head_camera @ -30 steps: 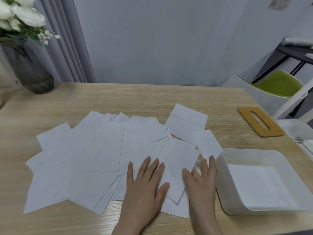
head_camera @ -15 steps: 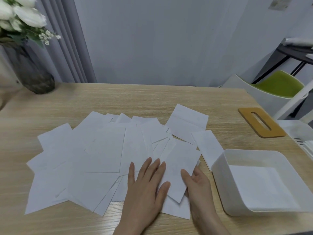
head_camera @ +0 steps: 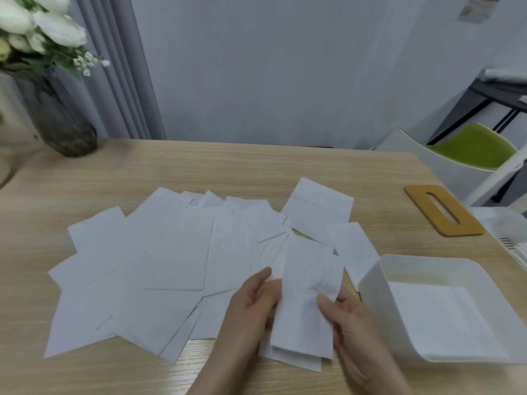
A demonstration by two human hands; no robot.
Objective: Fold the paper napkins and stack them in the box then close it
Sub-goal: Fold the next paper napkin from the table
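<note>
Near counter edge: left hand [head_camera: 253,297] and right hand [head_camera: 346,315] pinch one napkin [head_camera: 309,297] by its long sides, long axis running near-to-far. Box [head_camera: 368,283] sits just right of it, nearer the right hand. Farther left, loose napkins [head_camera: 159,258]; far right, lid [head_camera: 443,209]. Half a second ago both hands lay on the pile; the napkin is now lifted.

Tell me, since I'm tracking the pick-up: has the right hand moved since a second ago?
Yes. The right hand lay flat on the napkins; now it has drawn nearer the table's near edge beside the box and pinches one napkin.
</note>
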